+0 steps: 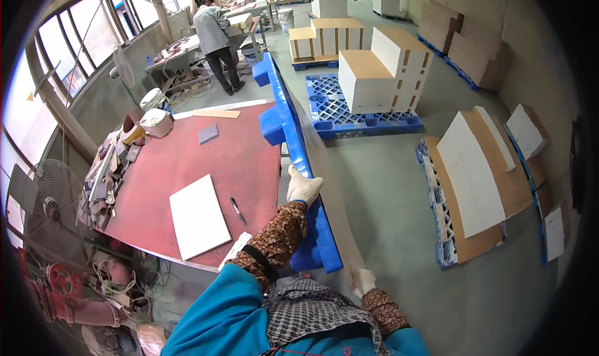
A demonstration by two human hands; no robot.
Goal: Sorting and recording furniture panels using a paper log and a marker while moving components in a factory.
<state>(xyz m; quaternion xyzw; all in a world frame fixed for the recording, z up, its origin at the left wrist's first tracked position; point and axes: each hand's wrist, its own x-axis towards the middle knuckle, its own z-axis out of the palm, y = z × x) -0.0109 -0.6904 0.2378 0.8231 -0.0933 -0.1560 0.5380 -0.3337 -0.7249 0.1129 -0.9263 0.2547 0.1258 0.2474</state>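
A blue plastic pallet (319, 222) stands on its edge beside the red-topped table, with a greyish-brown sheet (332, 201) along its right face. My left hand (304, 187), in a white knit glove, is closed round the pallet's upper edge. Lower down, my gloved right hand (362, 280) grips the near end of the sheet; its fingertips are partly hidden. On the table lie a white rectangular board (199, 217) and a black pen (238, 210). Further back are a small grey block (208, 134) and a thin wooden strip (216, 113).
Offcuts and tools crowd the left rim of the red table (143, 190). Stacked white panels stand on a blue pallet (368, 126) ahead, and more panels (471, 175) lie on a pallet at right. Another person (214, 41) works at a far bench. A fan (53, 209) stands at left.
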